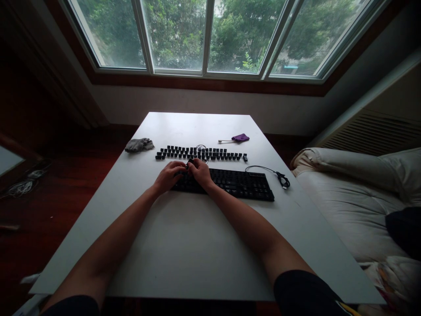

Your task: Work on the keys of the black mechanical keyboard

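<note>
A black keyboard (pixel 241 183) lies on the white table, its left end partly covered by both my hands. My left hand (pixel 170 176) is at that end, fingers bent and closed; what they hold, if anything, is hidden. Beside it, my right hand (pixel 200 172) pinches a small black piece (pixel 190 162) that looks like a keycap, just above the keyboard's back edge. Loose black keycaps (pixel 184 152) stand in several rows behind the keyboard, close to my fingertips.
A grey crumpled cloth (pixel 139 145) lies at the table's left edge. Toward the back right are a purple cloth pouch (pixel 240 138) and a thin white stick (pixel 226 141). A coiled black cable (pixel 283 180) sits right of the keyboard. A pale sofa (pixel 342 206) stands to the right.
</note>
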Tool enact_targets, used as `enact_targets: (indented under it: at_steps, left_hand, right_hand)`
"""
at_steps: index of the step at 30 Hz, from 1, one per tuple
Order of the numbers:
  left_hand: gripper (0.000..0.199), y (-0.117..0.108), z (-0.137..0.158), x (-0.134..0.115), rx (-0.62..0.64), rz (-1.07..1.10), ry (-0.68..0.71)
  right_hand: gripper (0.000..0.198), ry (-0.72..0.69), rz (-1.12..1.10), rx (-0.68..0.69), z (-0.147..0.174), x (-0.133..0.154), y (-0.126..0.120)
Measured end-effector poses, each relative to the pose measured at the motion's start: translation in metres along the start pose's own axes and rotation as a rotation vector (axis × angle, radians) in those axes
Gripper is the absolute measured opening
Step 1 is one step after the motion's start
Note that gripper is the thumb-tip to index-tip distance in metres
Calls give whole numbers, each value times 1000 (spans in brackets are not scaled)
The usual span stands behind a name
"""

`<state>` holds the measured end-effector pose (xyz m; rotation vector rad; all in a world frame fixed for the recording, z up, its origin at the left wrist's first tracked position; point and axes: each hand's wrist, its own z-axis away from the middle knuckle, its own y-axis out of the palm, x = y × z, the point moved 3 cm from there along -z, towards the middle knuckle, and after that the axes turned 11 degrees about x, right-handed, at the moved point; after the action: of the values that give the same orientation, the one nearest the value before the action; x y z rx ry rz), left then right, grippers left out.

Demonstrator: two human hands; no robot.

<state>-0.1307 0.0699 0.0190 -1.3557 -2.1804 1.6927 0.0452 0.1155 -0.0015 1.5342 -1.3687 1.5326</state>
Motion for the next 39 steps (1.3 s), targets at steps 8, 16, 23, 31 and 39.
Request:
enact_targets:
  at_steps: [8, 16, 23, 31, 39]
  left_hand:
    - [21, -5, -3, -12, -98, -24, 15]
    - [15, -17, 13, 34, -250, -112, -330]
    - [16, -24, 15, 60, -216, -302, -488]
    - [16, -26, -2, 80, -188, -356, -523]
    - [17, -19, -10, 87, -245, -360, -555]
  right_hand:
    - [24, 12, -25, -9, 3, 3, 1]
    - [25, 4, -19, -11, 4, 5, 1]
    - [25, -1, -2, 12, 5, 6, 1]
    - [24, -8, 13, 7, 6, 6, 0]
    - [25, -8, 25, 10, 6, 8, -1]
